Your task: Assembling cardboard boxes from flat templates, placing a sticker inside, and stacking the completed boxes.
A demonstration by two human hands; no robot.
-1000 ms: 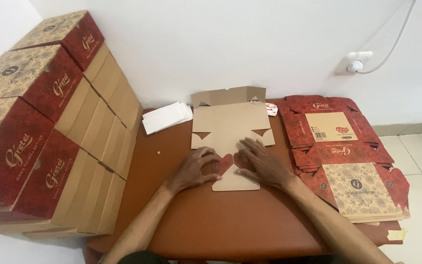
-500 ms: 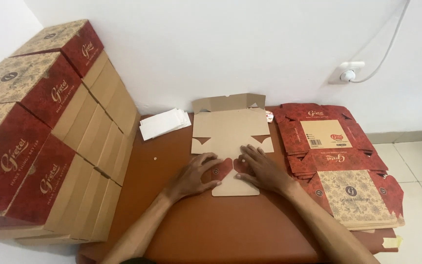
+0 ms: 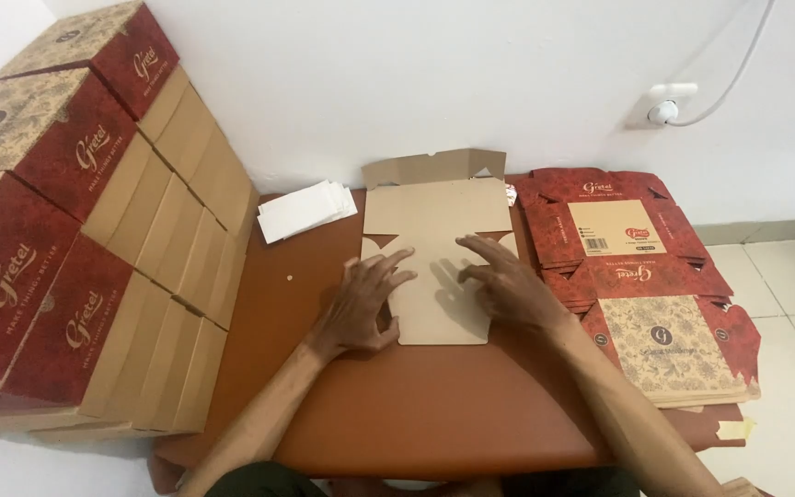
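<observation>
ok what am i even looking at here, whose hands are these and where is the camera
There is no machine here. The camera is worn on a person's head and looks down at their own two bare hands. Both press on a flat, unfolded brown cardboard box blank on a reddish-brown table: the left hand on its left edge, the right hand on its right part. Neither hand grips anything; the fingers lie spread on the card. To the right lies a pile of flat red printed boxes. On the left stand stacked folded boxes. Behind lie some white sheets, and a wall socket is on the wall.
</observation>
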